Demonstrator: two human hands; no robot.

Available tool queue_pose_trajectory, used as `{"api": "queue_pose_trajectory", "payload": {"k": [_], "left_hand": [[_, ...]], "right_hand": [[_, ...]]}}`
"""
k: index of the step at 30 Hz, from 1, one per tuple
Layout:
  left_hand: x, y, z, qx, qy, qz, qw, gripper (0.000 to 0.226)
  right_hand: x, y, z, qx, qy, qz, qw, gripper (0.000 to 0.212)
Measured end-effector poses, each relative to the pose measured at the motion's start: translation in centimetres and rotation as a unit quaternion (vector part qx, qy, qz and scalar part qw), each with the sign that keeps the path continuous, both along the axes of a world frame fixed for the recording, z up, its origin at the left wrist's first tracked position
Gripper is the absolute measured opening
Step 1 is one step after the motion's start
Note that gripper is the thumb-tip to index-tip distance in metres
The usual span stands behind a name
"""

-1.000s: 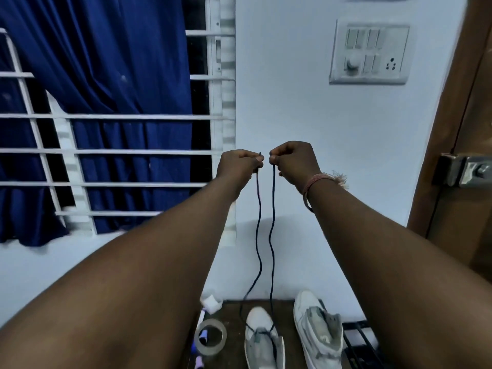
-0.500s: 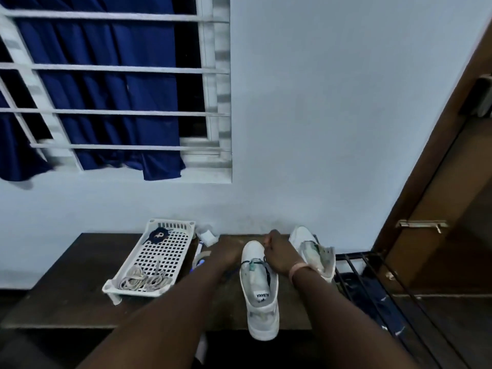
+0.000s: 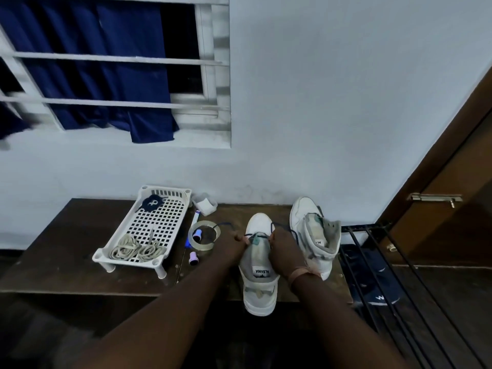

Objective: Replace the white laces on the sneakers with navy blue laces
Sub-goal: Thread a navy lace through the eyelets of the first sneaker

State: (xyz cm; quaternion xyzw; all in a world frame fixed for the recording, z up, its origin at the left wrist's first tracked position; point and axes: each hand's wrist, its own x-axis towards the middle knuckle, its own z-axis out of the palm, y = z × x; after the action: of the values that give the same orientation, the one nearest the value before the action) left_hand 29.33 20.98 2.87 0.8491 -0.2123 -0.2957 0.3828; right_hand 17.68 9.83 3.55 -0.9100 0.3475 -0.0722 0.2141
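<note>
Two white sneakers stand on a dark wooden table (image 3: 66,259). The near sneaker (image 3: 259,286) points away from me, its heel over the front edge. A navy blue lace (image 3: 277,226) runs through its lowest eyelets. My left hand (image 3: 234,245) pinches the lace's left end beside the shoe. On the shoe's right side, my right hand (image 3: 283,251) pinches the other end. The second sneaker (image 3: 314,230) stands just to the right, without a lace. The removed white laces (image 3: 135,250) lie in a white perforated tray (image 3: 170,209), with a bundled navy lace (image 3: 151,205) at its far end.
A roll of clear tape (image 3: 205,237), small purple caps and a pen lie between the tray and the near sneaker. A black metal rack (image 3: 378,265) holding dark shoes stands right of the table. Behind are a wall, a barred window with a blue curtain, and a brown door.
My hands came down from chest height, where they held the lace ends up, to the near sneaker. The view tilted down to the table. The lace now lies slack at the shoe.
</note>
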Motion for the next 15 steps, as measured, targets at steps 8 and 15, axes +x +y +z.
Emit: {"api": "queue_pose_trajectory", "payload": {"k": [8,15], "left_hand": [[-0.2,0.2,-1.0,-0.101,0.168,0.109,0.975,0.016],[-0.2,0.4,-2.1,-0.136,0.249,0.141,0.949,0.012]], "right_hand": [[1.4,1.8,1.0,-0.128,0.001,0.05,0.991,0.017],[2.4,1.7,-0.6,-0.104,0.018,0.022,0.994,0.026]]}}
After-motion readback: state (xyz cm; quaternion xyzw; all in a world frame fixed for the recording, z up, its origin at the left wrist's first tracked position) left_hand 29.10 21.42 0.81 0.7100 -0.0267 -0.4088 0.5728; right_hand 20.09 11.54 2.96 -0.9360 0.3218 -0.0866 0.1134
